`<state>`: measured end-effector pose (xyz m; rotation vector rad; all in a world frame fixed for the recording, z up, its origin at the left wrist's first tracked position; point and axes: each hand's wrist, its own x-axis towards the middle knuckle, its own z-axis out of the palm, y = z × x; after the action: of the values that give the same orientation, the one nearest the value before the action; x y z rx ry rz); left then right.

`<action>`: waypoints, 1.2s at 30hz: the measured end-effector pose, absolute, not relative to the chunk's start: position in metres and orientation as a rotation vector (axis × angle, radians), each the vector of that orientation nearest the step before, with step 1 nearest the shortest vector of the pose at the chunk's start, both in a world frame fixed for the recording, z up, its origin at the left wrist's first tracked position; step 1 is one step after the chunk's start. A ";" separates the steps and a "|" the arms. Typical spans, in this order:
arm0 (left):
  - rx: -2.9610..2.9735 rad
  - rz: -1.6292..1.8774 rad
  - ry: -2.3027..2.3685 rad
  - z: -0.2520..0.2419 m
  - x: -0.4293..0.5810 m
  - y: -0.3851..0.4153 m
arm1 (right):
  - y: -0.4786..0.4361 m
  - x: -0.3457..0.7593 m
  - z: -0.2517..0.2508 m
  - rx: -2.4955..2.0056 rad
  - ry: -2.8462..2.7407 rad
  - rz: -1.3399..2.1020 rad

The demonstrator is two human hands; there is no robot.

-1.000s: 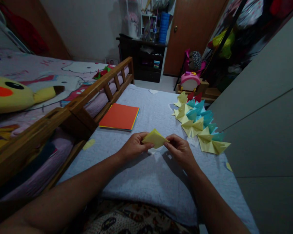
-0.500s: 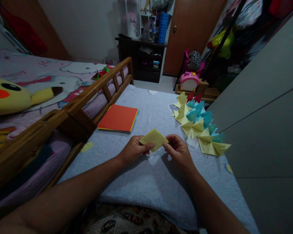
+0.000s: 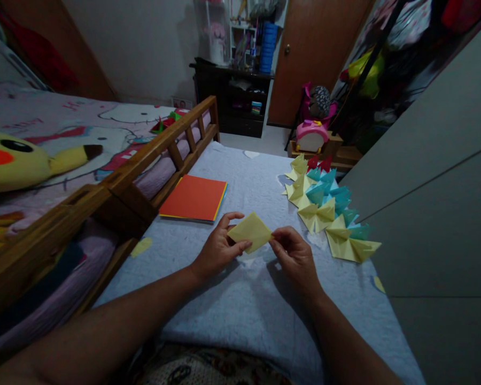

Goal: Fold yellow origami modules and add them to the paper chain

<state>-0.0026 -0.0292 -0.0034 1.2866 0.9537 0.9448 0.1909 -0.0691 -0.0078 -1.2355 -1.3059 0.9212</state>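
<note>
A small square of folded yellow paper (image 3: 251,231) is held up over the bed, one corner toward me. My left hand (image 3: 221,243) grips its left side, thumb on the front face and the forefinger lifted off behind. With thumb and fingertips, my right hand (image 3: 294,251) pinches its right corner. Left of the hands lies a stack of square paper (image 3: 194,198), orange sheet on top, with yellow and blue edges showing beneath. To the right stand rows of folded paper pieces: yellow ones (image 3: 316,214), blue ones (image 3: 327,187) and red ones (image 3: 319,163).
A pale blue cover (image 3: 244,305) spreads under the hands. Along the left runs a wooden bed rail (image 3: 144,155), with a yellow plush toy (image 3: 20,160) beyond it. A light cabinet (image 3: 436,176) borders the right side. A dark low cabinet (image 3: 232,101) stands at the back.
My left forefinger has lifted and spread away from the paper. My right fingers have closed more over the right corner. The paper stays in nearly the same place.
</note>
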 end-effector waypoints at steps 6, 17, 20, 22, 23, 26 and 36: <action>1.447 0.921 0.960 -0.005 -0.007 -0.030 | -0.070 0.193 -0.006 -1.236 -1.347 0.874; 1.452 0.967 0.872 -0.009 -0.010 -0.028 | -0.072 0.195 -0.002 -1.228 -1.414 0.841; 1.456 0.954 0.856 -0.012 -0.011 -0.027 | -0.072 0.195 -0.002 -1.255 -1.392 0.859; 1.482 0.925 0.863 -0.013 -0.011 -0.026 | -0.072 0.196 -0.002 -1.274 -1.380 0.874; 1.486 0.912 0.861 -0.012 -0.011 -0.026 | -0.072 0.196 -0.002 -1.281 -1.374 0.878; 1.473 0.889 0.840 -0.011 -0.012 -0.025 | -0.072 0.196 -0.002 -1.286 -1.365 0.877; 1.718 0.946 0.887 -0.017 -0.017 -0.024 | -0.072 0.196 -0.002 -1.297 -1.358 0.885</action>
<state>-0.0170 -0.0242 -0.0174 1.7177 0.8868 0.9464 0.1959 -0.0718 -0.0021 -1.2969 -1.3584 0.8848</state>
